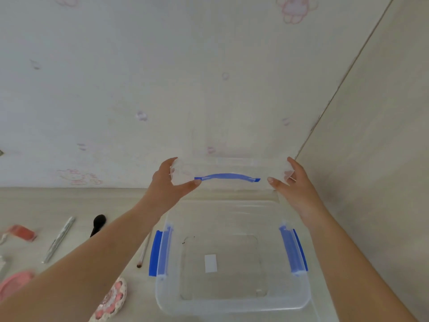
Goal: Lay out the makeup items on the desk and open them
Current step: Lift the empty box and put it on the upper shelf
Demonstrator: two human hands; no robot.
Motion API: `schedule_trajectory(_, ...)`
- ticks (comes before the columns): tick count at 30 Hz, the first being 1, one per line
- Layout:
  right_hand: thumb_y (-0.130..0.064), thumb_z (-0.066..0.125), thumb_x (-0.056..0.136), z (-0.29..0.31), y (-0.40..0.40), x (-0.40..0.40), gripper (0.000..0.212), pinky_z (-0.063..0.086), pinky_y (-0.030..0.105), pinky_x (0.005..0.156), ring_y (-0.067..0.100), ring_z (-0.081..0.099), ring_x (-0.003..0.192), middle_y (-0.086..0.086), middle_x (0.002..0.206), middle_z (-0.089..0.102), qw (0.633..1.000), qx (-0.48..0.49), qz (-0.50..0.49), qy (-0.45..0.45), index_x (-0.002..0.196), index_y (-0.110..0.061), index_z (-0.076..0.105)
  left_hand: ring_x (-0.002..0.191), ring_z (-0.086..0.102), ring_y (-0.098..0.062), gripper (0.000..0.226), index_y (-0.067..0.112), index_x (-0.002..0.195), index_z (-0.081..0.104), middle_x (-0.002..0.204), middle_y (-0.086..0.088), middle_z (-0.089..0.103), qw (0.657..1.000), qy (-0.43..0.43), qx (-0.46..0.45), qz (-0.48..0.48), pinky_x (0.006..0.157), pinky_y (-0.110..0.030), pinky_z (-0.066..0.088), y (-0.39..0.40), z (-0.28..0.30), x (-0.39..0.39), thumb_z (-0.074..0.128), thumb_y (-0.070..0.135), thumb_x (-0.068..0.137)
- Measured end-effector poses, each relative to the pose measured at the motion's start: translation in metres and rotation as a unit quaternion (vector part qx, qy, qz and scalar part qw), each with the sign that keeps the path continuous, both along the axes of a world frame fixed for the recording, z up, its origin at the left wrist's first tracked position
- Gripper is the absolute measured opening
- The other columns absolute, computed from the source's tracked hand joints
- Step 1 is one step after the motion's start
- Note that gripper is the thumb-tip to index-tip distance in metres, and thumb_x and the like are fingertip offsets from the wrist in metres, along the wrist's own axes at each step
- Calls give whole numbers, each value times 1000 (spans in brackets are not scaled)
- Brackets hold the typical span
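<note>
A clear plastic lid with a blue handle (227,176) is held up against the wall. My left hand (170,182) grips its left edge and my right hand (293,182) grips its right edge. Below the lid a clear storage box (232,307) with blue side latches (156,252) stands on the desk with nothing in it but a white label. Makeup items lie on the desk to the left: a black-headed brush (98,224), a silver pencil (60,238), a thin brush (144,252), a red compact (23,232), a pink round case (15,283) and a pink palette (112,303).
A wall with pale pink cartoon wallpaper (139,89) rises behind the desk. A plain side wall (371,159) closes in on the right, close to the box. My forearms cross the desk from the lower corners.
</note>
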State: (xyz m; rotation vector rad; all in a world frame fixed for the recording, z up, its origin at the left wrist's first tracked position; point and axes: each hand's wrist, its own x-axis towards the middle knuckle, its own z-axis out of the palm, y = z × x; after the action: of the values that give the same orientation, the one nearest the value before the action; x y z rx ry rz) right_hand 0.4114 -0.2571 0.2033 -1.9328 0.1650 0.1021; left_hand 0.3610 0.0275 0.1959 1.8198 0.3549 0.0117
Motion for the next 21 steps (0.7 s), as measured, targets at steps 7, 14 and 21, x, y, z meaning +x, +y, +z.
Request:
schedule_trajectory(7,-33,72,79,12,-10,-61,53,41,19,81,6,34,135,-4,144,40,998,35,14,-48,122,-40,42,125,38,-5,60,34,121,40,133,12,40,996,-73,43,14,96,-29,39,-7,7,-53,75,45,73)
schedule_trajectory(14,-27,83,67,-15,-23,-129,42,38,7,83,7,49,111,-26,117,44,996,2,33,-80,88,-41,49,115,38,17,54,41,93,43,128,31,39,989,-116,85,-38,91,-12,33,-14,-5,-126,73,57,50)
schedule_trajectory(21,-28,86,61,-38,-35,-175,50,24,-2,91,-14,33,123,-22,133,31,982,-108,108,-115,82,-58,52,125,30,17,50,39,93,47,139,13,35,963,-172,171,-113,89,5,26,-15,-38,-170,77,52,55)
